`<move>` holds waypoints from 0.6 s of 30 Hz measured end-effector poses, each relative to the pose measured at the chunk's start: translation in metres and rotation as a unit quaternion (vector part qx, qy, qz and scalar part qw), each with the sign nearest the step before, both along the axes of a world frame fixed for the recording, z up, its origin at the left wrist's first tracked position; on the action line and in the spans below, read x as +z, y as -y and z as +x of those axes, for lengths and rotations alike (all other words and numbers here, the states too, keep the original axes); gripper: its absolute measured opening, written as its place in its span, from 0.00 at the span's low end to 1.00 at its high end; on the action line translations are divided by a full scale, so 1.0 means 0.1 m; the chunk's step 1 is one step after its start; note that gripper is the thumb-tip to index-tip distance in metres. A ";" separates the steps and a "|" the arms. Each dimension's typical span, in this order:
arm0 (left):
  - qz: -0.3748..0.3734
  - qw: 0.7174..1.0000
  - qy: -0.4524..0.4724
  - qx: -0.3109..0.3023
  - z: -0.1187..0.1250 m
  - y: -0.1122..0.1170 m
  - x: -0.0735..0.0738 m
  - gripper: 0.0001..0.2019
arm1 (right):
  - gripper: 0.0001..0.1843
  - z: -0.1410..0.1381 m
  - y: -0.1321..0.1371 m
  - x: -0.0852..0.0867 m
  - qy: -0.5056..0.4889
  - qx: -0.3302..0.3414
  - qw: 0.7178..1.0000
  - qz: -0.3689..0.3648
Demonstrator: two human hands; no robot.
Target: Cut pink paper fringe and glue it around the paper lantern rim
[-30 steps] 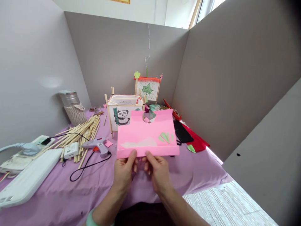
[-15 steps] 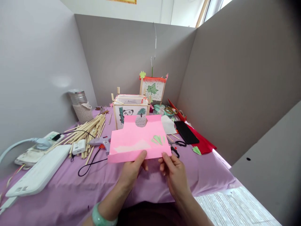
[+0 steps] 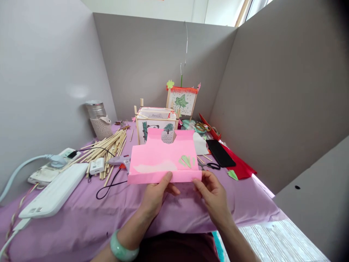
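A sheet of pink paper (image 3: 160,156) is held up in front of me, its near edge folded up into a strip and a round notch cut in its far edge. My left hand (image 3: 159,189) pinches the folded edge near the middle, thumb on top. At the right corner, my right hand (image 3: 211,191) grips the same fold between thumb and fingers. Small green paper pieces (image 3: 186,161) lie on the sheet. Behind it stands a lantern frame (image 3: 156,115) of sticks with drawn paper panels, partly hidden by the sheet.
A lilac glue gun (image 3: 120,161) and a heap of wooden sticks (image 3: 111,149) lie left. Further left are a white power bank-like block (image 3: 56,191) and a jar (image 3: 98,120). Scissors (image 3: 213,166), a black phone (image 3: 220,153) and red paper (image 3: 241,167) lie right. A second lantern (image 3: 182,102) stands behind.
My right hand has shifted slightly right along the fold to the sheet's corner. The view has turned a little, so the whole scene sits further right. The left hand keeps its hold.
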State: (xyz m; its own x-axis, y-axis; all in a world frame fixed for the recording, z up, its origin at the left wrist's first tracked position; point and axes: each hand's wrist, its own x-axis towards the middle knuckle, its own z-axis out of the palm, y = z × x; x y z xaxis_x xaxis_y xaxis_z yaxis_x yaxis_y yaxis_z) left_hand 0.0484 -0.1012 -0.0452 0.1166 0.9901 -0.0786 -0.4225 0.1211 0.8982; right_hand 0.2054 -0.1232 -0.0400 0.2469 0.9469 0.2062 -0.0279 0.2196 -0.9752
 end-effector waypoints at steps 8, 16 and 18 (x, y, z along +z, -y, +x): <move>0.013 0.997 -0.034 -0.062 0.01 0.03 0.02 0.14 | 0.17 -0.07 0.04 0.04 0.057 0.066 0.995 -0.043; 0.016 0.999 -0.032 -0.034 0.05 0.02 0.03 0.14 | 0.18 -0.16 0.01 -0.11 0.078 -0.019 0.995 -0.061; 0.013 0.999 -0.029 -0.029 0.06 0.03 0.04 0.15 | 0.18 -0.17 0.00 -0.12 0.081 -0.029 0.994 -0.070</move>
State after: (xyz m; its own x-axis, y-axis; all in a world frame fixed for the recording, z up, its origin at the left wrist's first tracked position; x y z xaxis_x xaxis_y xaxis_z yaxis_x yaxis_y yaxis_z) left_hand 0.0549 -0.1038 -0.0413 0.1689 0.9837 -0.0616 -0.3620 0.1200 0.9244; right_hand 0.1883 -0.1232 -0.0515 0.2763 0.9543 0.1143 0.1407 0.0775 -0.9870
